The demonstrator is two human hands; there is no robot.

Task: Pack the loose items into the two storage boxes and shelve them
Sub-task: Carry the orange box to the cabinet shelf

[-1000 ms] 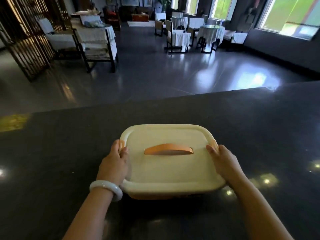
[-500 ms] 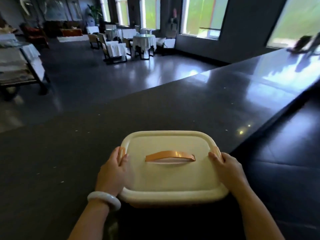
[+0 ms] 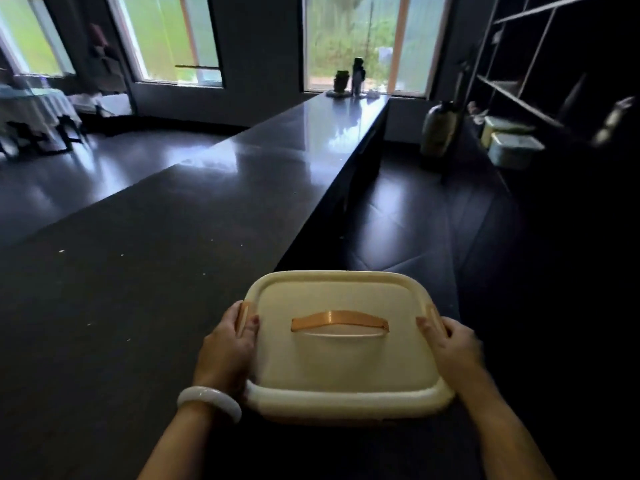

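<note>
Your view has swung right: the shelf (image 3: 540,98) with a lidded box (image 3: 512,150) now shows ahead-right. Your left hand (image 3: 227,351) and right hand (image 3: 450,348) grip the closed storage box (image 3: 343,362) between them, beyond the surface (image 3: 138,271) edge. Shelving comes next, I think.

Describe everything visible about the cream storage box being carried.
The storage box is a rounded-square container of cream plastic, its lid on and shut. An orange strap handle lies flat across the lid's centre, and orange clips sit at both side edges. It is held roughly level, beside the dark counter. The left hand and right hand grip its sides.
</note>
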